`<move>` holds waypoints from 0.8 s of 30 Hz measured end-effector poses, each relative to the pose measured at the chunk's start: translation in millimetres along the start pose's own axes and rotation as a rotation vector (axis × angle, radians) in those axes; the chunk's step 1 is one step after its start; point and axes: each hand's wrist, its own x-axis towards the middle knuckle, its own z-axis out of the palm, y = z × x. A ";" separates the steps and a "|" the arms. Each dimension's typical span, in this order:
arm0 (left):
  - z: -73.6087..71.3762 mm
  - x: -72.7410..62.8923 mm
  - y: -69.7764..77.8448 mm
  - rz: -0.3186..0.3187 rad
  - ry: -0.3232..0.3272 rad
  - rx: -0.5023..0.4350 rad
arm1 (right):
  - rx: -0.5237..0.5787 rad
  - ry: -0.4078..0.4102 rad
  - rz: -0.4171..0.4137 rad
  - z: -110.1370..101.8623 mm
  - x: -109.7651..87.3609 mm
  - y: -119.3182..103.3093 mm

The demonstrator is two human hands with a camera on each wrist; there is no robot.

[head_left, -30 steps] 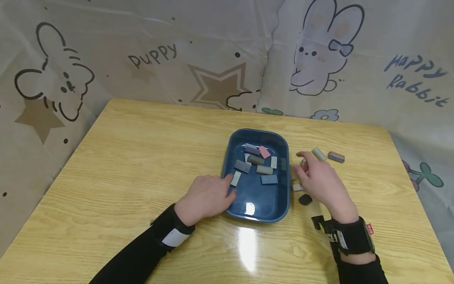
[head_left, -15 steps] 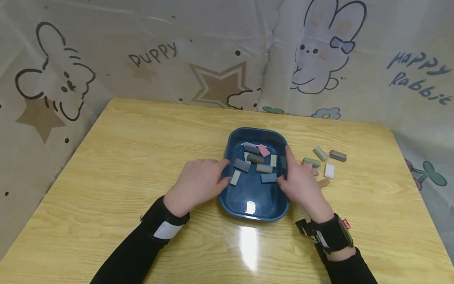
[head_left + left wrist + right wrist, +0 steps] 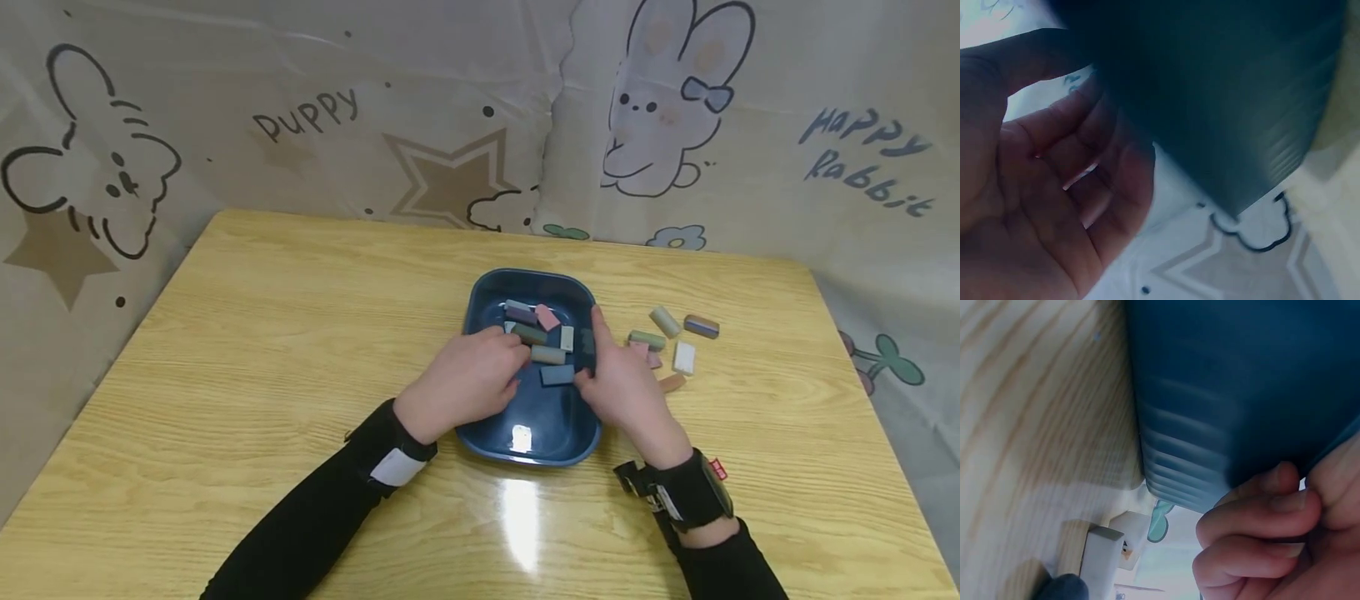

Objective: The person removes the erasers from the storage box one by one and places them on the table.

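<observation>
In the head view a dark blue plastic tray (image 3: 551, 446) holds several small block-shaped and rounded pieces, among them a pink one (image 3: 547, 317), a dark green one (image 3: 529, 333) and a blue one (image 3: 557, 375). My left hand (image 3: 465, 383) reaches over the tray's left side, fingers bent down inside; its fingertips are hidden, so I cannot tell whether they pinch a piece. My right hand (image 3: 626, 383) grips the right rim, thumb inside. In the right wrist view its curled fingers (image 3: 1254, 519) lie along the tray's outer wall (image 3: 1210, 400).
Several more pieces lie on the wooden table (image 3: 300, 333) right of the tray, including a white block (image 3: 684, 357), a green one (image 3: 647, 340) and a brown-and-blue one (image 3: 701, 326). A printed cloth (image 3: 337, 167) hangs behind the table's far edge.
My right hand has moved left from the loose pieces on the table to the tray's right rim. My left hand, after drawing back to the left rim, has moved right and further into the tray.
</observation>
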 end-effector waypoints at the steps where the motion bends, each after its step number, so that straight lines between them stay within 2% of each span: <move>1: 2.4 0.6 -0.7 -0.001 -0.020 0.019 | 0.007 -0.004 0.004 0.1 0.0 -0.2; 7: 15.5 1.2 -2.8 0.000 -0.107 0.143 | 0.034 -0.005 0.007 0.3 -0.5 -1.1; 12: 22.4 -1.3 -0.9 0.035 -0.109 0.212 | 0.036 0.008 -0.003 1.0 -0.9 -1.9; 24: 21.0 -4.8 2.4 0.005 -0.139 0.207 | 0.000 0.025 0.001 2.4 0.1 -1.1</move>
